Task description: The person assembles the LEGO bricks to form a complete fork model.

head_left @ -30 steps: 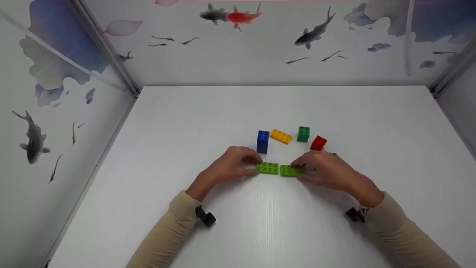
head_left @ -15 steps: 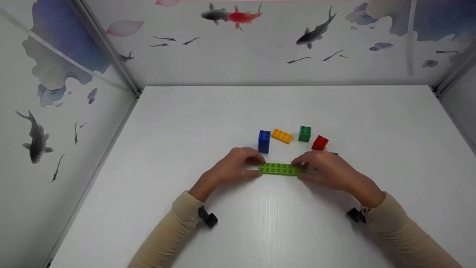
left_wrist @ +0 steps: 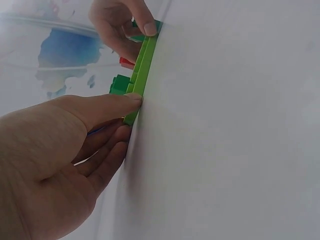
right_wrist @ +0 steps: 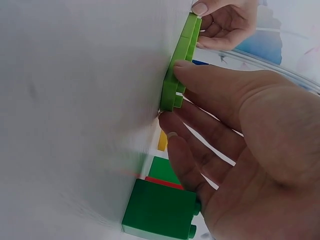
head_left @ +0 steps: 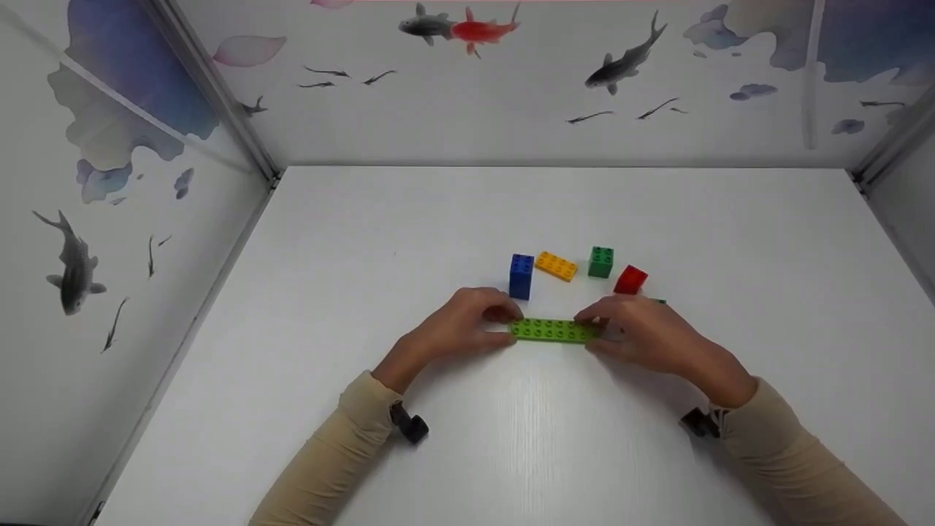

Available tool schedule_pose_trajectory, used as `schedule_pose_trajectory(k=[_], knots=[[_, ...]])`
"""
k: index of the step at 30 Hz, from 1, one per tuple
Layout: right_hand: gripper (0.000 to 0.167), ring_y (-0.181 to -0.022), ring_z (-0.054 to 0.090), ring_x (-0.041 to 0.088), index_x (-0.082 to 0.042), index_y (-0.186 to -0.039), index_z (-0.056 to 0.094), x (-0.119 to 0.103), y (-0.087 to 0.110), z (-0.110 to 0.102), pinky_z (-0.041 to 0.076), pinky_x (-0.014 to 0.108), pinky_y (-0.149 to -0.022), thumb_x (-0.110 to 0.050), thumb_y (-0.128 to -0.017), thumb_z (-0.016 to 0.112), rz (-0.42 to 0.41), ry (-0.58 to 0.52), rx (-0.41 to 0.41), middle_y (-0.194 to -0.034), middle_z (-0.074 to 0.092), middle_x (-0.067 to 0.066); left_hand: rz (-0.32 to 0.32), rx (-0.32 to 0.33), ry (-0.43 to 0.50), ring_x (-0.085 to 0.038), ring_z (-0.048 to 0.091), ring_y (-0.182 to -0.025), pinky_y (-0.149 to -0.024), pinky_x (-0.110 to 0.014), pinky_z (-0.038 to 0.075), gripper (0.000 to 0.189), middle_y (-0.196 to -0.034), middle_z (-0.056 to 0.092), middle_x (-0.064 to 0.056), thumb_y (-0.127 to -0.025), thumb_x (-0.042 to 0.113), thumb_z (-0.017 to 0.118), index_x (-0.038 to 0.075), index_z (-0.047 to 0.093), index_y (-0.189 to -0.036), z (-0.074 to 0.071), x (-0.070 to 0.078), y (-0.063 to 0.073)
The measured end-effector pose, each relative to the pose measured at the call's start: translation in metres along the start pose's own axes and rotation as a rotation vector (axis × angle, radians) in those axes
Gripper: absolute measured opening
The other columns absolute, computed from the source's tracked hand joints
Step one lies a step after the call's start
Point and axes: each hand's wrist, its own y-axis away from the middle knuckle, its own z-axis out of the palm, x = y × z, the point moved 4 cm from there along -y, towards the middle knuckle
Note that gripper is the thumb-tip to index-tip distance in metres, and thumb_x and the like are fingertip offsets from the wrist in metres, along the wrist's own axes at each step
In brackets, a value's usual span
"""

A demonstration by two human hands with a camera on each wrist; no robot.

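Two flat light-green building bricks lie end to end on the white table, touching along their short sides with studs up. My left hand (head_left: 462, 323) pinches the left light-green brick (head_left: 532, 329) by its outer end, thumb on the near side. At the other end, my right hand (head_left: 649, 332) grips the right light-green brick (head_left: 573, 331) between thumb and fingers and covers part of it. The right wrist view shows a fine seam between the right brick (right_wrist: 179, 70) and its neighbour.
Behind the hands stand a tall blue brick (head_left: 521, 277), a flat yellow brick (head_left: 556, 266), a green brick (head_left: 601, 261) and a red brick (head_left: 630, 280). Another green brick (right_wrist: 160, 210) sits close beside the right hand, mostly hidden in the head view. Printed walls border the table (head_left: 409, 212).
A second ago a narrow gap separated the two light-green bricks. The left hand has slid its brick right until the ends meet. The right hand has stayed nearly still.
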Motion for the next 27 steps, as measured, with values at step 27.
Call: schedule_pose_trajectory(k=[27], knots=[[0.023,-0.092,0.068,0.014,-0.01,-0.119,0.081,0.025,0.009,-0.043,0.061,0.023,-0.078,-0.005,-0.097,0.08,-0.01,-0.055,0.175,-0.101,0.077,0.0,-0.027,-0.001,0.015,-0.011,0.069,-0.108,-0.101,-0.027,0.059,0.03,-0.118,0.075,0.001,-0.096,0.016,0.084,0.013,0.076,-0.124,-0.001,0.0,-0.001]])
